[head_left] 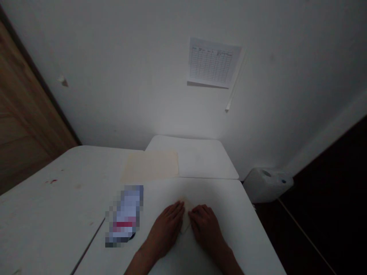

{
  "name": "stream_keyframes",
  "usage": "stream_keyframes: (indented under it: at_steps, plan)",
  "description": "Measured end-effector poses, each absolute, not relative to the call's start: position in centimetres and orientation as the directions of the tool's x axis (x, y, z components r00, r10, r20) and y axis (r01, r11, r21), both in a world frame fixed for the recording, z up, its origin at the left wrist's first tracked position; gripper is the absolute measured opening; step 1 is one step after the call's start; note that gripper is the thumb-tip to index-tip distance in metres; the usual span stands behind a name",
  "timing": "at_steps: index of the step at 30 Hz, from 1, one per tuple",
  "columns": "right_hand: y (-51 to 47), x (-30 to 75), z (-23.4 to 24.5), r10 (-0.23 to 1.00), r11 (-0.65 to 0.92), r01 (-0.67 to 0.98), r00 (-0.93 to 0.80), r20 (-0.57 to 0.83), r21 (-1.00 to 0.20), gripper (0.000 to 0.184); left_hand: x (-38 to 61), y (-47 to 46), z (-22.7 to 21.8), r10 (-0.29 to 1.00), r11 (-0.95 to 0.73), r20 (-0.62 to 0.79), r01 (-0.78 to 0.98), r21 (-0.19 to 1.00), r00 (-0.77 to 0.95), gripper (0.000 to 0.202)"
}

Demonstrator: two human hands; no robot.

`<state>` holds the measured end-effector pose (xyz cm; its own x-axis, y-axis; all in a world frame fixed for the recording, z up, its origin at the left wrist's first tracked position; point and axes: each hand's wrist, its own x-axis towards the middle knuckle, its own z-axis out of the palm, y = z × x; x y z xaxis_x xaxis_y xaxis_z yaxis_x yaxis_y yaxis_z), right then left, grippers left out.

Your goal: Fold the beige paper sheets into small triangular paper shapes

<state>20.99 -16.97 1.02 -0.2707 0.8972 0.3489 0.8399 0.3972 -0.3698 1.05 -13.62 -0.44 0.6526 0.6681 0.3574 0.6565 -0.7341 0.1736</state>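
Note:
On the white table in front of me lies a small cream piece of paper (186, 217) with slanting edges; it looks folded. My left hand (169, 225) holds its left side, fingers together and bent over the edge. From the other side my right hand (205, 225) grips it, with the thumb and fingertips drawn together at the paper's right edge. Both hands rest low against the tabletop, and they cover much of the paper. How the layers lie beneath the fingers is hidden.
A larger cream sheet (150, 165) lies flat across the table joint at the back left. Left of my hands is a pixelated phone-like object (126, 214). A printed table sheet (213, 63) hangs on the wall. A white box-like container (268, 185) stands beyond the table's right edge.

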Motion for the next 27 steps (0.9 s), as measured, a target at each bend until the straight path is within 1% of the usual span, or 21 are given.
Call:
stream_keyframes:
  at_steps: [7,10,14,18,21,27]
  plan:
    - [-17.1,20.6,0.7,0.9,0.368,0.836,-0.21,0.381,-0.407,0.019,-1.3,-14.3,-0.3,0.732,-0.653,0.392,0.738,0.171,0.557,0.04]
    - [-16.7,20.5,0.8,0.909,0.343,0.843,-0.188,0.372,-0.414,0.016,-1.3,-14.2,-0.7,0.762,-0.609,0.416,0.768,0.197,0.497,0.032]
    - [-15.4,20.4,0.9,0.927,0.291,0.858,-0.144,0.346,-0.423,0.016,-0.5,-13.5,-1.1,0.801,-0.554,0.436,0.783,0.282,0.41,0.022]
    - [-14.3,20.5,1.0,0.959,0.21,0.83,-0.071,0.276,-0.517,0.016,0.0,-13.1,-0.7,0.808,-0.558,0.462,0.726,0.401,0.366,0.018]
    - [-14.0,20.7,1.3,0.97,0.169,0.802,-0.033,0.24,-0.573,0.018,0.0,-12.9,-0.3,0.815,-0.558,0.466,0.684,0.47,0.345,0.017]
    - [-14.1,20.6,1.9,0.982,0.103,0.815,0.008,0.19,-0.571,0.024,0.2,-12.3,-0.7,0.848,-0.508,0.448,0.671,0.54,0.282,0.012]
